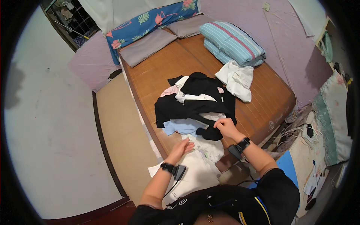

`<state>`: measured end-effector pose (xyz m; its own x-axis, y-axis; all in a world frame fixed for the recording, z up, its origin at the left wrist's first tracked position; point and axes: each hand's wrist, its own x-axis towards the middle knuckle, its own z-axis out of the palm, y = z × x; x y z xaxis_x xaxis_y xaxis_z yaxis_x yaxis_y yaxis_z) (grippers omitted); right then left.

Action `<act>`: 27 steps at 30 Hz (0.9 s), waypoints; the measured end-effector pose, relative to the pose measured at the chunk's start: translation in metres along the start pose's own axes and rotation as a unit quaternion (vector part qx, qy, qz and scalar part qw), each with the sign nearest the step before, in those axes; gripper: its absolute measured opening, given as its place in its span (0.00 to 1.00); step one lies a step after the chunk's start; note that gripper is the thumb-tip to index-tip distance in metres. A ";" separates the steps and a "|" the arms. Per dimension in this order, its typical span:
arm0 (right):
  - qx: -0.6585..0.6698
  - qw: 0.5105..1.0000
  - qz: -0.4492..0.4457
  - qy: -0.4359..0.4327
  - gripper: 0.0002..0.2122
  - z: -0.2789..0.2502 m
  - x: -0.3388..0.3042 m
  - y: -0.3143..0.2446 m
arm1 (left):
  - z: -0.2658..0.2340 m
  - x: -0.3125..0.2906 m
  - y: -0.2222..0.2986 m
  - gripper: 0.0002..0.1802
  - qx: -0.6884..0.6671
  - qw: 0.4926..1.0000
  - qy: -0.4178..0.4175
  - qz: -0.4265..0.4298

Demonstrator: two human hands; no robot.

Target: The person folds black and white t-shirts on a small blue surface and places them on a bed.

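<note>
A heap of clothes lies on the bed in front of me. On top is a black garment (191, 107), with a light blue garment (182, 126), a pink one (170, 90) and white pieces showing from under it. My right hand (225, 127) is closed at the heap's near right edge, its fingers pinching the black cloth. Over the white cloth (193, 168) at the bed's near edge is my left hand (182, 149), fingers stretched out and nothing in them. Beside that hand lies a white patterned garment (208, 148), partly under the heap.
The bed has a brown mat (146, 80). A folded blue striped quilt (232, 41) and a crumpled white cloth (237, 79) lie on its right side. Two grey pillows (148, 47) rest at the head. Cables (302, 133) hang over things at the right.
</note>
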<state>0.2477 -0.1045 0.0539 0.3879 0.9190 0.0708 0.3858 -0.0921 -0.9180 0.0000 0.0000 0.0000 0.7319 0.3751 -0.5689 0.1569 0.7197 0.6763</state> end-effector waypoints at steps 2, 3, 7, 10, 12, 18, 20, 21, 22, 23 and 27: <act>0.018 1.000 0.008 -0.017 0.07 -0.024 -0.030 -0.018 | 0.022 0.036 -0.005 0.47 -0.168 0.984 -0.029 -0.050; 0.065 0.997 0.010 -0.033 0.06 -0.026 -0.054 -0.041 | 0.026 0.034 -0.006 0.53 -0.214 0.974 -0.018 -0.074; 0.069 0.996 0.023 -0.051 0.05 -0.069 -0.123 -0.092 | 0.034 0.095 -0.019 0.50 -0.386 0.917 -0.071 -0.075; 0.063 0.997 0.014 -0.032 0.06 -0.094 -0.173 -0.116 | 0.035 0.116 -0.024 0.36 -0.363 0.928 0.073 0.043; 0.020 0.999 0.041 -0.006 0.06 -0.108 -0.207 -0.120 | 0.006 0.128 -0.025 0.27 -0.317 0.944 0.073 0.052; -0.033 0.986 0.137 0.092 0.06 -0.111 -0.296 -0.065 | 0.079 0.093 -0.007 0.16 -0.159 0.964 0.176 0.120; -0.067 0.985 0.111 0.110 0.07 -0.108 -0.317 -0.050 | 0.142 0.051 0.002 0.19 -0.065 0.966 0.154 0.197; -0.058 0.984 0.108 0.129 0.07 -0.107 -0.321 -0.054 | 0.175 0.024 0.002 0.17 -0.029 0.966 0.156 0.202; -0.054 0.981 0.108 0.149 0.06 -0.107 -0.323 -0.059 | 0.194 0.007 -0.005 0.15 0.010 0.970 0.072 0.232; -0.047 0.978 0.107 0.170 0.06 -0.109 -0.324 -0.062 | 0.210 -0.008 -0.012 0.13 0.050 0.964 -0.013 0.260; 0.126 0.949 0.127 0.260 0.12 -0.129 -0.343 -0.051 | 0.283 -0.077 -0.050 0.14 0.330 0.879 -0.119 0.322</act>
<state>0.2030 -0.4642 0.1273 0.8271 0.5605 -0.0420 0.0376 -0.1297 -0.9908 0.1240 -0.2300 0.1427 0.9161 0.3903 0.0917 -0.0469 -0.1229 0.9913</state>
